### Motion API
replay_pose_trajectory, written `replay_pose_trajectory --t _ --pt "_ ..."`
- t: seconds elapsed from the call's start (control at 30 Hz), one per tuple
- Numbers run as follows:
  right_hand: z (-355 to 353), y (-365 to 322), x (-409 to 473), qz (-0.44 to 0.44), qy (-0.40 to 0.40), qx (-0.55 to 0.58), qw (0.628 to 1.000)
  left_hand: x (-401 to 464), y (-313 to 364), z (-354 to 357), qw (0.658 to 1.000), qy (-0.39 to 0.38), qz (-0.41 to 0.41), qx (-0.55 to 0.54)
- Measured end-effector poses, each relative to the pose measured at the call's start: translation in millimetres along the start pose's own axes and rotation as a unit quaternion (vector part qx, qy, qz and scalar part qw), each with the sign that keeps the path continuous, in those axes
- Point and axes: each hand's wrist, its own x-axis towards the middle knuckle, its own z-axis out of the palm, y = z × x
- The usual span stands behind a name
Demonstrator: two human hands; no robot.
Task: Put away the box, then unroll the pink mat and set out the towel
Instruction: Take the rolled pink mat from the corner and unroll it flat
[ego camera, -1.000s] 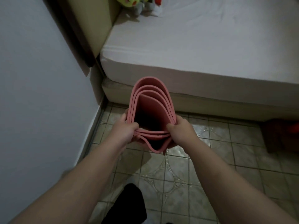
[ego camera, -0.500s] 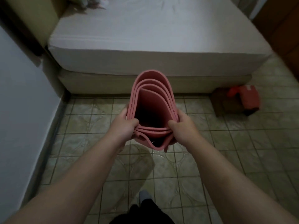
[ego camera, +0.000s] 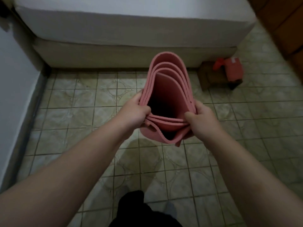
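A rolled pink mat hangs upright in front of me above the tiled floor, its open end facing me with several loose coils showing. My left hand grips the roll's left edge. My right hand grips its right edge. The mat's loose outer end curls under the roll near my hands. No towel or box is clearly seen.
A bed with a white mattress runs across the far side. The grey wall is on the left. A brown block with a red item on it sits on the tiled floor at the right. A wooden door stands far right.
The view has swung to the right: the wall slid leftward and the brown block and wooden door came into sight. Both hands keep the same hold on the rolled mat.
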Motion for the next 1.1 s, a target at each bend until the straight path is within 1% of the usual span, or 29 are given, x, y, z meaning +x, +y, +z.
replay_pose_trajectory --t 0.1,0.17,0.37,0.53,0.6,0.67,0.73,0.8,0.83,0.87,0.93,1.0,1.03,1.07,1.1 --pt "-26 22 -9 -0.008 -0.016 0.045 0.999 -9 0 31 1.0 0.003 0.023 0.012" --pt "-40 40 -13 -0.029 -0.031 0.057 0.998 -16 -8 50 0.999 0.01 0.039 0.012" --pt "-66 89 -6 -0.104 -0.051 0.037 0.993 -18 -53 87 0.993 0.023 0.109 -0.04" --pt "-53 137 30 -0.139 -0.055 -0.038 0.988 17 -124 104 0.988 0.04 0.138 -0.06" --pt "-44 172 51 -0.163 -0.053 -0.079 0.982 36 -163 113 0.987 0.057 0.13 -0.081" --pt "-31 215 71 -0.18 -0.054 -0.127 0.974 57 -210 127 0.987 0.092 0.103 -0.081" --pt "-15 264 89 -0.194 -0.054 -0.173 0.964 81 -260 144 0.985 0.148 0.074 -0.038" --pt "6 315 106 -0.204 -0.069 -0.247 0.945 103 -310 154 0.975 0.222 0.026 0.007" --pt "17 340 113 -0.195 -0.084 -0.285 0.934 111 -335 155 0.97 0.242 0.001 0.013" --pt "29 366 116 -0.184 -0.103 -0.321 0.923 117 -362 155 0.968 0.246 -0.024 0.03" --pt "50 417 110 -0.169 -0.145 -0.369 0.902 120 -417 150 0.968 0.214 -0.075 0.104" --pt "67 465 110 -0.158 -0.173 -0.372 0.898 124 -470 142 0.969 0.175 -0.1 0.142" --pt "74 484 113 -0.144 -0.181 -0.372 0.899 128 -490 134 0.975 0.151 -0.098 0.131" --pt "80 499 120 -0.117 -0.183 -0.367 0.905 137 -506 127 0.982 0.116 -0.074 0.129" --pt "86 512 131 -0.078 -0.182 -0.343 0.918 149 -517 119 0.987 0.069 -0.029 0.142"
